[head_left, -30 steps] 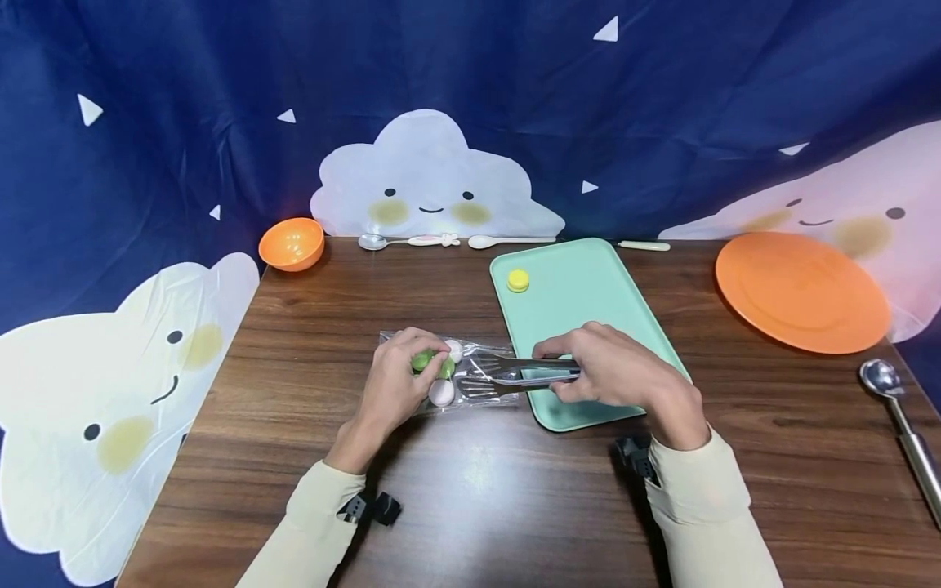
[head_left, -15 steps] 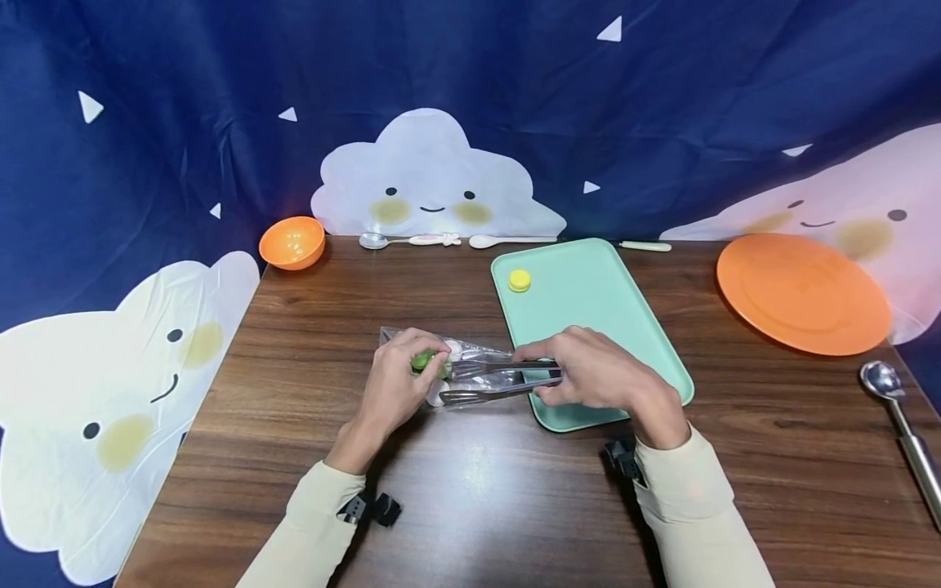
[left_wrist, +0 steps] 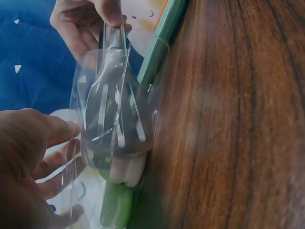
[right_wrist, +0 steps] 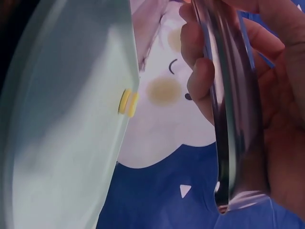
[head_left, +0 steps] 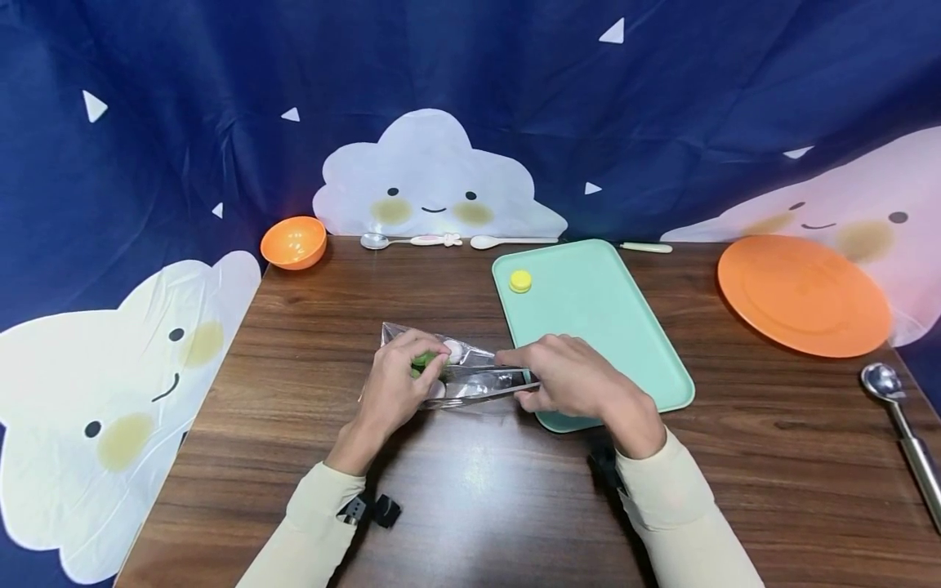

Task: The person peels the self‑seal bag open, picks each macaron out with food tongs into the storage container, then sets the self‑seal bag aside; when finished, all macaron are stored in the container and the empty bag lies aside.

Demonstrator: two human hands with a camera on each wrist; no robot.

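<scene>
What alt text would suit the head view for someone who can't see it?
A right hand pushes metal tongs into a clear bag of green and white sweets, which the left hand holds on a wooden table beside a mint tray.

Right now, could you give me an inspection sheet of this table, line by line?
Surface: dark wooden table.
Job's things: clear bag with green and white round pieces; metal tongs with tips inside the bag; mint tray carrying a yellow piece.
Clutter: orange bowl, orange plate, two spoons at the back edge, metal scoop at the right edge.
Grippers: left hand holds the bag; right hand grips the tongs.
Cables: nothing seen.
Surroundings: blue backdrop with cloud faces.
</scene>
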